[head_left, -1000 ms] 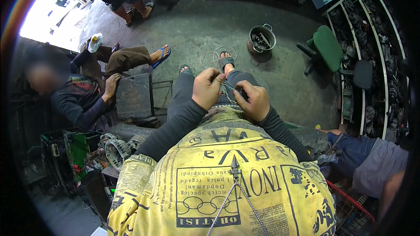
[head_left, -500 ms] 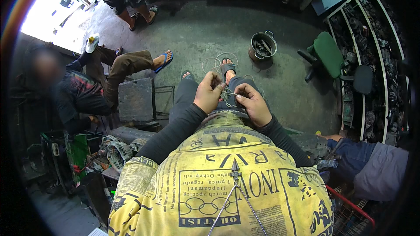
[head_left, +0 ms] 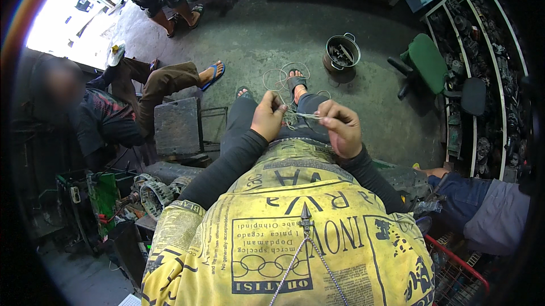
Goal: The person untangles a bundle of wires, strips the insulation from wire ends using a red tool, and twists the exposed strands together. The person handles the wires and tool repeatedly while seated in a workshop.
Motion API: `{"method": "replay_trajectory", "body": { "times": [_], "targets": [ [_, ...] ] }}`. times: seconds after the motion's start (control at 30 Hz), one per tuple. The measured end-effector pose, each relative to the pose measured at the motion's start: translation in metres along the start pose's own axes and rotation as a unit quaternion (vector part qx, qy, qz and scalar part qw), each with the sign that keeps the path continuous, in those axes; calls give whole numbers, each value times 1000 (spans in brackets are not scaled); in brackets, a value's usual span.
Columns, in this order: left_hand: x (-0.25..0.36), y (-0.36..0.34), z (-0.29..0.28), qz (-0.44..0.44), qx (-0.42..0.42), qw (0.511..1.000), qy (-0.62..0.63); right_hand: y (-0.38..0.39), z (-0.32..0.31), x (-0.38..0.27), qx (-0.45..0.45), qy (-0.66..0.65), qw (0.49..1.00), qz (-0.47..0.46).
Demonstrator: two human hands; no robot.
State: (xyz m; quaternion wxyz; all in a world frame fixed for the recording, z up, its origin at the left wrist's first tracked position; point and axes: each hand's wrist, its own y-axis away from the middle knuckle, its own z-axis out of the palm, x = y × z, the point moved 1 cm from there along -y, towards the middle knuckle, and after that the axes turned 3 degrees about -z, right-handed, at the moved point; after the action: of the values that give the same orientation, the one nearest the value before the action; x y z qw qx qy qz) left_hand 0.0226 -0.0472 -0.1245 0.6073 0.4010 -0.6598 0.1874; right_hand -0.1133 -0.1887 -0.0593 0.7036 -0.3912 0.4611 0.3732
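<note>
My left hand and my right hand are held above my lap, a short span apart. Between them stretches a bunch of thin pale cord, its strands partly tangled near my left fingers. The right thumb and fingers pinch the cord's right end. My left fingers are closed on its other side, with the exact grip partly hidden by the hand. A loose loop of the same pale cord trails down to the floor by my sandalled feet.
A metal pot holding dark parts stands on the floor ahead. Right of it is a green chair before shelves of parts. A seated person is at left beside a dark block; another person stands far left, one sits near right.
My right hand has moved right and turned, drawing a pinched length of cord out from the left hand. The left hand has stayed nearly in place.
</note>
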Motion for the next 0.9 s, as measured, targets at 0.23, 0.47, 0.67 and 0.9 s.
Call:
{"method": "replay_trajectory", "body": {
  "times": [0.23, 0.47, 0.67, 0.9],
  "targets": [
    [-9, -8, -11, 31, 31, 999, -7, -3, -31, -29, -111, 315, 926, 173],
    [-20, -13, -8, 89, 29, 996, -10, 6, -43, -57, -203, -56, 973, 93],
    [-19, -26, -2, 81, -69, 993, 53, 22, -56, -58, -144, -298, 943, 39],
    [25, -19, -5, 151, -68, 986, 30, 26, -116, -43, 190, 233, 912, 280]
  ]
}}
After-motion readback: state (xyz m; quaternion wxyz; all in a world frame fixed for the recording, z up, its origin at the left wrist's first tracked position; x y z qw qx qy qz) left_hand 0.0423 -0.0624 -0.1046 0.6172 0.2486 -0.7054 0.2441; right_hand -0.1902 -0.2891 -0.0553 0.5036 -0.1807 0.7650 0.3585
